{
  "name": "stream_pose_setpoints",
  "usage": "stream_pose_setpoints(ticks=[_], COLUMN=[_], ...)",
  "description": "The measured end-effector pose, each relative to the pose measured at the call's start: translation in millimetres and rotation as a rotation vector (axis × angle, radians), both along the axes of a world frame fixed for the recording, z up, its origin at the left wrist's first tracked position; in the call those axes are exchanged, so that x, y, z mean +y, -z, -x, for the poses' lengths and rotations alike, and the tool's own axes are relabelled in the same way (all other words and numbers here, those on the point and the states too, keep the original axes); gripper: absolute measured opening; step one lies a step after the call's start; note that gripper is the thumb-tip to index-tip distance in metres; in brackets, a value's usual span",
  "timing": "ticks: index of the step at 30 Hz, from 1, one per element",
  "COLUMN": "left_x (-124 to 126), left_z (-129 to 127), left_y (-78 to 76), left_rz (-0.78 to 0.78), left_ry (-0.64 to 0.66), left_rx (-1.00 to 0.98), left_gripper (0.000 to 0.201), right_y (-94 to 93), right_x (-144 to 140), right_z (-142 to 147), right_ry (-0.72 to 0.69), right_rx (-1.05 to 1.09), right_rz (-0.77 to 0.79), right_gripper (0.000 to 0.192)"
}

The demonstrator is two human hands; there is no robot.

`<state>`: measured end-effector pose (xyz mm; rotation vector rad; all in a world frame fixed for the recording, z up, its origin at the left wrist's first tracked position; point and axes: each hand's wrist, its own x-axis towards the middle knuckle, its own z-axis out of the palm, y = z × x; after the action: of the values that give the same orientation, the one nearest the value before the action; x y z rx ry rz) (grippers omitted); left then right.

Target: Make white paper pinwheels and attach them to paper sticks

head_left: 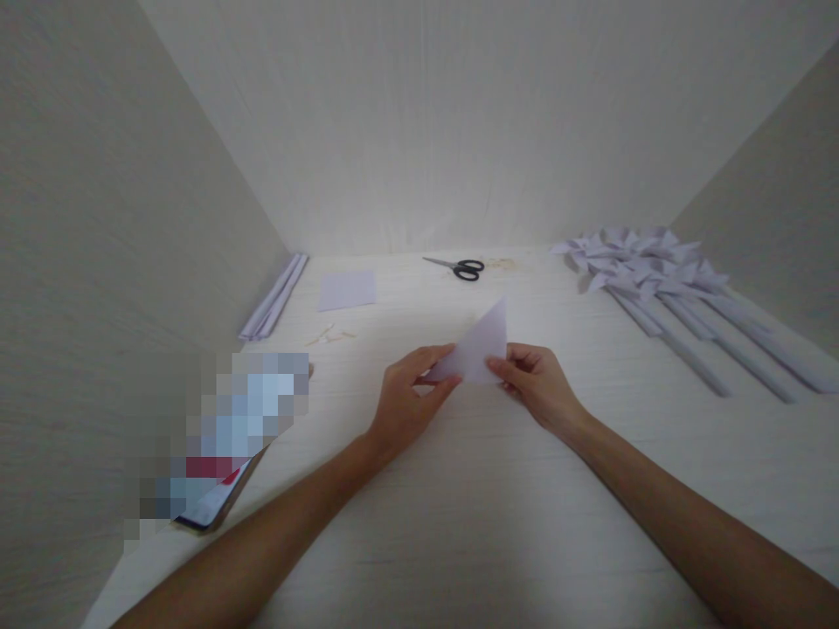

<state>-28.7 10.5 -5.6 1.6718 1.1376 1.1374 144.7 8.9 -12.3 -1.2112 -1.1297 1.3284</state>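
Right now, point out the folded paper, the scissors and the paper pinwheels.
Folded paper (481, 349), head view, middle of the triangle.
Scissors (467, 269), head view, black handles.
Paper pinwheels (639, 262), head view, the heads' cluster.

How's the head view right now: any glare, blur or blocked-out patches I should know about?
Head view: bright light washes out the table around the folded paper, held by the left hand and right hand; a pixelated patch hides the left edge; wide-angle bending slants the walls; scissors and pinwheels stay readable.
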Motion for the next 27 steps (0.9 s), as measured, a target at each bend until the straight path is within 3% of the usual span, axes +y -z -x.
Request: stream_pose_setpoints(ticks=[4,11,14,18,23,27], left_x=[-3,0,3,7,9,9], left_z=[-1,-3,-4,-4,-5,-4], left_y=[-2.0,1.3,3.3,3.4,3.4,5.4], left_rz=[-0.012,0.123,0.239,0.337,0.498,0.501], left_ry=[0.088,0.162,0.106,-0.044,-0.061,-0.036], left_rx=[0.038,0.011,-0.029,-0.116,-0.317,-0.283], left_gripper=[0.049,0.035,0.022,0.028,0.028,0.029], right_y=[-2.7,-1.1,0.3,0.8,1.6,-0.8], right_x=[-2,-3,-3,-5,-7,-6], right_z=[2,2,2,2,2,3], right_ry=[-0.043,-0.136,-0.178,-0.176,-0.144,-0.104], right_rx=[-0.018,-0.231,-0.273,-0.254,-0.333,-0.354], right_rz=[-0.017,-0.031,-0.041,-0.031,-0.044,-0.075], right_gripper=[0.021,0.027,0.034,0.041,0.041,0.034])
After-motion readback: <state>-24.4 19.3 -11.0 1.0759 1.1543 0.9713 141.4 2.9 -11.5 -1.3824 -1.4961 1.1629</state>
